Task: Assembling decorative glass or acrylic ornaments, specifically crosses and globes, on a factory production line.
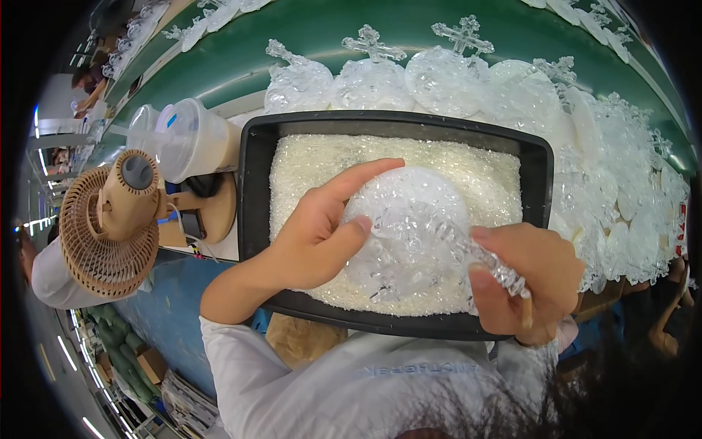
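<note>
Over a black tray (398, 121), I hold a clear cross ornament with a round whitish base (417, 201) in both hands. My left hand (314, 230) grips the base's left side, thumb on its face and index finger along its upper edge. On the right, my right hand (530, 274) pinches the clear beaded cross end, which points toward the lower right. A short tan stick-like piece shows below those right fingers; what it belongs to is unclear. Clear and whitish granules (311, 157) fill the tray beneath the ornament.
Similar ornaments (373, 77) line the back of the tray, and many more (614, 190) crowd its right side. A tan fan (110, 223) and a lidded plastic cup (197, 143) stand on the left. Behind runs a green surface (322, 33). Other people are at the far left and right.
</note>
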A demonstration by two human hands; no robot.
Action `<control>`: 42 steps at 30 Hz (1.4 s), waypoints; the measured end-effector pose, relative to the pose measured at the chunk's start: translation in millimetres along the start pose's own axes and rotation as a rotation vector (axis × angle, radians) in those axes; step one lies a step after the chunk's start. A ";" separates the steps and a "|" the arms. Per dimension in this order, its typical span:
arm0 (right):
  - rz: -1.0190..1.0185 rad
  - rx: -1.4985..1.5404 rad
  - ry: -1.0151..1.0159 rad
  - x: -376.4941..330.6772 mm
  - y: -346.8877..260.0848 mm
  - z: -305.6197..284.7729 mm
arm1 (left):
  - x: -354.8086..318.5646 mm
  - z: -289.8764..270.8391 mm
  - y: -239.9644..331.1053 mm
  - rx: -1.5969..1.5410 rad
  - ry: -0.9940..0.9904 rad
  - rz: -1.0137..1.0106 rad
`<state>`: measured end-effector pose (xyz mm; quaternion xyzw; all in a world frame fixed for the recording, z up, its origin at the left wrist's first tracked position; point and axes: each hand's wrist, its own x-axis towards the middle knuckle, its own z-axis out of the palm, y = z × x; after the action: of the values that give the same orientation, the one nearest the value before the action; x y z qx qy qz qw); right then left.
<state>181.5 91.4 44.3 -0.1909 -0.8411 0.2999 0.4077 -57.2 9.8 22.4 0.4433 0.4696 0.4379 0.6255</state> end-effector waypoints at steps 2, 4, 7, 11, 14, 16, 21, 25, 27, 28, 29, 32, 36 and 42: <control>-0.032 -0.041 0.009 1.0 -1.8 -3.9 | 1.7 -0.7 5.6 0.082 -0.004 0.038; -0.072 -0.071 0.016 0.7 -3.2 -4.3 | -0.5 -2.2 8.0 0.168 0.006 0.076; -0.139 -0.061 0.041 -1.9 -4.8 -2.2 | -5.8 -5.5 8.1 0.196 -0.018 0.150; -0.148 -0.101 0.036 -2.4 -6.4 -2.9 | -5.8 -8.3 9.9 0.470 -0.007 0.157; -0.161 -0.094 0.043 -3.4 -3.2 1.2 | -8.5 -9.1 7.1 0.543 0.022 0.145; -0.171 -0.094 0.053 -3.8 -2.6 2.2 | -9.6 -8.8 8.7 0.568 0.032 0.170; -0.167 -0.107 0.066 -4.1 -4.5 0.6 | -9.2 -7.1 4.8 0.604 0.041 0.231; -0.162 -0.109 0.028 -3.9 -5.3 -4.6 | -6.5 -7.4 8.6 0.607 0.016 0.284; -0.152 -0.095 -0.011 -3.6 -5.9 -5.5 | -5.4 -7.2 0.6 0.586 0.050 0.372; -0.152 -0.096 -0.012 -3.6 -5.1 -4.8 | -5.6 -7.3 2.7 0.585 0.050 0.372; -0.161 -0.091 0.008 -3.9 -3.9 -3.4 | -6.2 -7.6 6.8 0.612 0.036 0.323; -0.174 -0.082 0.031 -4.5 -2.5 -1.3 | -7.1 -7.4 6.8 0.642 0.032 0.274; -0.186 -0.074 0.057 -4.0 -1.0 0.8 | -8.6 -6.8 5.2 0.640 0.044 0.240; -0.200 -0.063 0.084 -5.0 -0.2 0.9 | -7.5 -9.1 6.2 0.629 0.022 0.305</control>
<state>183.7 88.2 41.1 -0.1313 -0.8472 0.2228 0.4641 -68.2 5.2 28.4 0.6747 0.5165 0.3650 0.3806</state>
